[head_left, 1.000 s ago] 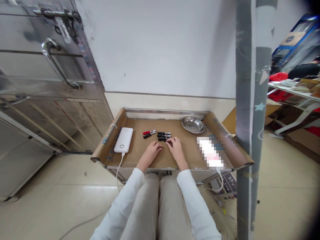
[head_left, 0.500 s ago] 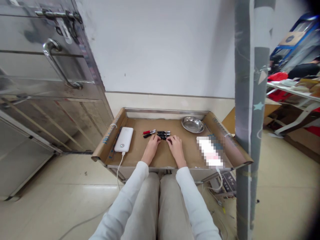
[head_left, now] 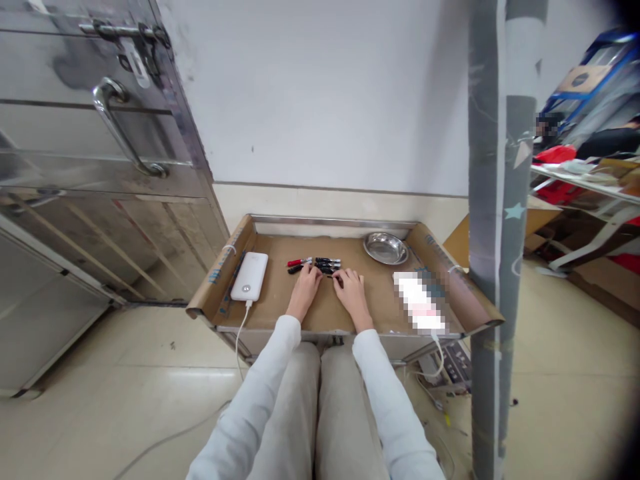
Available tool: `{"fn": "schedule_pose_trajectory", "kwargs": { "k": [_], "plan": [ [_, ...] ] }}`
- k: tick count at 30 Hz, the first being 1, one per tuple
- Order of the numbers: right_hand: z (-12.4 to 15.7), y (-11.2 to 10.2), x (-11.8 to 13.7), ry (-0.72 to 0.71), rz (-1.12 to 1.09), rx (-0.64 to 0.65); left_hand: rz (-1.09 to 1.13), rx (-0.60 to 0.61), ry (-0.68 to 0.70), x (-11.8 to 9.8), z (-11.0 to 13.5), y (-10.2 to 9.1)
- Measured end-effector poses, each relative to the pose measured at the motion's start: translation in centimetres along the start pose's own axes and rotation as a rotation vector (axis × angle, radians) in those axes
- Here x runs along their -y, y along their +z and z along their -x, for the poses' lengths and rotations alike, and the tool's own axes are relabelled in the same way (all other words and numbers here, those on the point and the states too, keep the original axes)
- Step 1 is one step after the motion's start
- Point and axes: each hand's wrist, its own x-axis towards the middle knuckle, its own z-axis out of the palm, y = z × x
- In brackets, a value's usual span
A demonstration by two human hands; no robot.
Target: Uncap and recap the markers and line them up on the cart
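Note:
Several black markers (head_left: 328, 261) with pale ends lie side by side in a row on the brown-covered tray. My left hand (head_left: 305, 292) is closed at the left end of the nearest black marker, its fingertips partly covering it. Across from it, my right hand (head_left: 351, 293) curls its thumb and forefinger together at the right end. A small dark bit shows by the right fingertips; how much they grip is hard to see. Just left of the row lie a red marker (head_left: 299, 262) and another black marker (head_left: 295, 269), its end partly hidden by my left hand.
A white power bank (head_left: 249, 277) with a cable lies at the tray's left. A round steel dish (head_left: 385, 249) sits at the back right, and a blurred-out phone (head_left: 419, 303) with a cable lies in front of it. A grey pillar (head_left: 493, 267) stands right of the tray (head_left: 280, 313).
My left hand has shifted slightly up, towards the loose markers. My right hand is nearly where it was, its fingers a little more curled. The view has moved slightly.

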Motion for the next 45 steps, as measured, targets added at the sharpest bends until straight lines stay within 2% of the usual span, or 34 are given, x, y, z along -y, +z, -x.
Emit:
{"fn": "schedule_pose_trajectory", "kwargs": {
  "k": [3,7,9,15,17,19,21,24,27,35,39,45],
  "plan": [
    [0.0,0.1,0.0,0.008,0.011,-0.007,-0.110,-0.072,-0.020,-0.5,-0.1,-0.5],
    [0.0,0.1,0.0,0.014,0.010,-0.016,-0.378,-0.196,-0.237,-1.2,0.1,-1.2],
    [0.1,0.1,0.0,0.018,-0.003,-0.018,-0.489,-0.205,-0.333,-1.6,0.3,-1.4],
    [0.0,0.3,0.0,0.048,0.028,-0.005,-0.603,-0.159,-0.430,-1.9,0.6,-1.3],
    [-0.1,0.3,0.1,0.057,0.025,-0.015,-0.574,-0.154,-0.445,-1.6,0.5,-1.2],
    [-0.2,0.1,0.3,0.058,-0.016,-0.047,-0.486,-0.146,-0.399,-1.3,0.5,-1.2],
    [-0.3,-0.2,0.5,0.039,-0.100,-0.089,-0.327,-0.121,-0.269,-1.2,0.4,-1.3],
    [-0.2,-0.9,0.9,-0.031,-0.276,-0.114,-0.035,-0.021,0.002,-1.4,0.6,-1.6],
    [0.0,-1.4,1.0,-0.071,-0.398,-0.077,0.148,0.047,0.136,-1.7,0.6,-1.9],
    [0.0,-0.2,0.1,-0.095,-0.584,0.000,0.449,-0.191,0.055,-1.4,0.3,-1.6],
    [-0.2,0.4,-0.3,-0.095,-0.639,0.019,0.459,-0.225,0.016,-1.4,0.3,-1.6],
    [-0.2,0.5,-0.5,-0.022,-0.710,0.028,0.401,-0.272,-0.002,-1.5,0.3,-1.7]
  ]
}}
